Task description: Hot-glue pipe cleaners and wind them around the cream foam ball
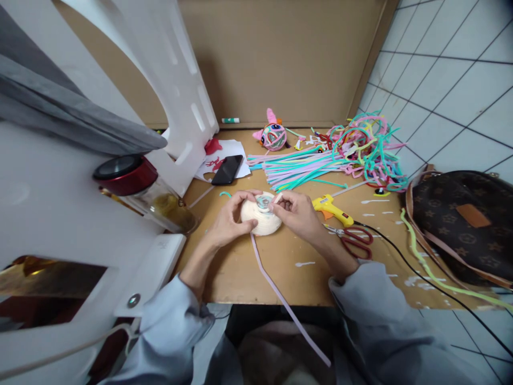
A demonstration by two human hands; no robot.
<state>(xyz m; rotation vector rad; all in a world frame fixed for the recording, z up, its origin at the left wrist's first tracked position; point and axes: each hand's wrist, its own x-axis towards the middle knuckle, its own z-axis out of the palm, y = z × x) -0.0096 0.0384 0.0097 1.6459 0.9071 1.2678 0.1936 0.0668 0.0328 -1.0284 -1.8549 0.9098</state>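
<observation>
A round cream-coloured ball wound in fuzzy strips rests near the middle of the table, a pale bluish patch showing at its top. Around its left side curl the fingers of my left hand, thumb on the front. My right hand is at the upper right of the ball, thumb and forefinger pinched on a short cream strip end. From under the ball a lilac pipe cleaner runs down over the table's front edge. A yellow glue gun and red-handled scissors lie right of my right hand.
Pipe cleaners lie behind the hands, beside a tangled heap. A pink figure and black phone are farther back. A glass bottle stands left; a brown bag and black cord are right.
</observation>
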